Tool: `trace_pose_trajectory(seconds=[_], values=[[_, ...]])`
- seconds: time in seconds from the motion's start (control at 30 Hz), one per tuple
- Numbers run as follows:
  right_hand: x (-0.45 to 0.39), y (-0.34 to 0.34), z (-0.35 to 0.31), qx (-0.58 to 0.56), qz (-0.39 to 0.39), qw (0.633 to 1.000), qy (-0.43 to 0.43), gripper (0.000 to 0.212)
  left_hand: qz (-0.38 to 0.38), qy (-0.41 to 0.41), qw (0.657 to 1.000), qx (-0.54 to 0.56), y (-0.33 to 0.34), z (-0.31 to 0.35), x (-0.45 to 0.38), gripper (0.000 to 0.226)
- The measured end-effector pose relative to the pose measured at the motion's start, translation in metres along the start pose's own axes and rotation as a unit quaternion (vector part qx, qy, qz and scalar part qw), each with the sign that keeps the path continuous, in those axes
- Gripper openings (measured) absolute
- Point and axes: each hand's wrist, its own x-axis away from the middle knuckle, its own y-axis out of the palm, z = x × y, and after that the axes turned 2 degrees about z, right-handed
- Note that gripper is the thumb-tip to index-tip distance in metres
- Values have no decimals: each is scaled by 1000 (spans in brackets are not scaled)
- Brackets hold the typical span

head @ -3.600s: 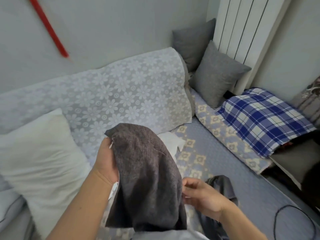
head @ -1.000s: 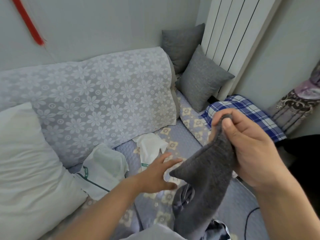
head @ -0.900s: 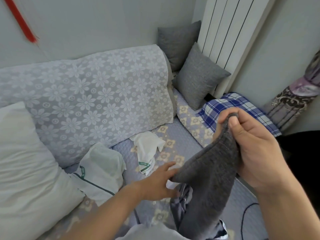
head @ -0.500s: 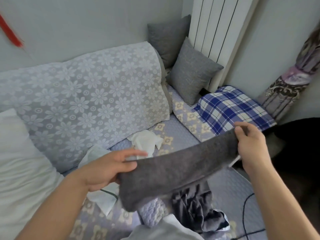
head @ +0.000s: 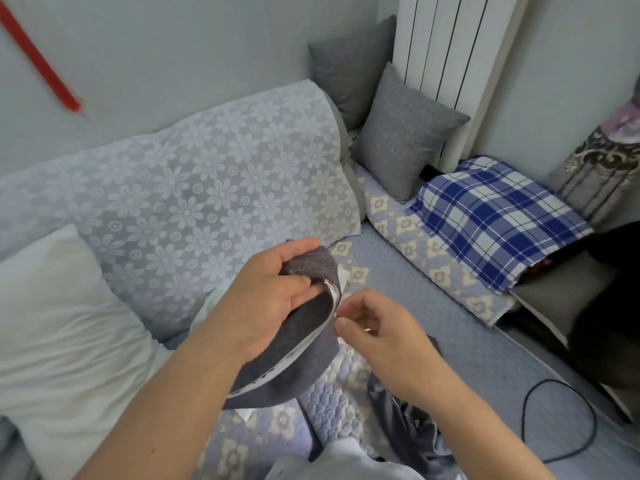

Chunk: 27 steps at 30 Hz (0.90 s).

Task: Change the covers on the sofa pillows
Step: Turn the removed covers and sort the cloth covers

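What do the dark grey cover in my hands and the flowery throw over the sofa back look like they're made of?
The dark grey cover, gripped by the left hand, looks like a coarse woven fabric with a matte, flecked surface; a pale zipper tape lines its open edge. The flowery throw looks like lace or a similar openwork textile: white daisies on a sheer ground with grey showing through. The exact fibre can't be told.

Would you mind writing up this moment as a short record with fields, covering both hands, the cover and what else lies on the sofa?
left hand: grips the grey cover near its top corner
right hand: fingers curled beside the cover's white zip edge; whether it pinches the edge cannot be told
grey cover: empty, hanging limp, white zip edge showing
white pillow: bare, leaning at the sofa's left
grey pillows: two, covered, in the far corner
checked cloth: spread at the right
black cable: looped on the seat
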Motion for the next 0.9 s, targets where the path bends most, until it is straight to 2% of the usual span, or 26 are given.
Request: trace_pose_trajectory(seconds=[0.07, 0.17, 0.23, 0.3, 0.4, 0.53, 0.67, 0.9], values=[[3, 3, -5, -6, 19, 1000, -15, 5, 7, 47, 993, -108, 1, 7, 4, 42], [2, 6, -12, 4, 26, 999, -36, 6, 25, 121, 957, -262, -1, 20, 4, 26], [1, 11, -18, 17, 32, 998, -42, 5, 28, 141, 936, -323, -7, 24, 5, 25], [0, 14, -20, 14, 75, 996, -44, 8, 32, 144, 921, -362, -10, 24, 5, 25], [0, 17, -19, 17, 125, 991, -36, 19, 52, 148, 905, -396, -10, 22, 6, 20], [-1, 22, -12, 19, 138, 990, -14, 2, 55, 158, 882, -441, -7, 25, 9, 11], [-2, 19, -8, -15, 166, 986, -16, 9, 41, 160, 885, -435, -7, 28, 13, 11], [-5, 16, -13, -102, 124, 987, 5, 14, 5, 165, 882, -440, -2, 27, 17, 11]])
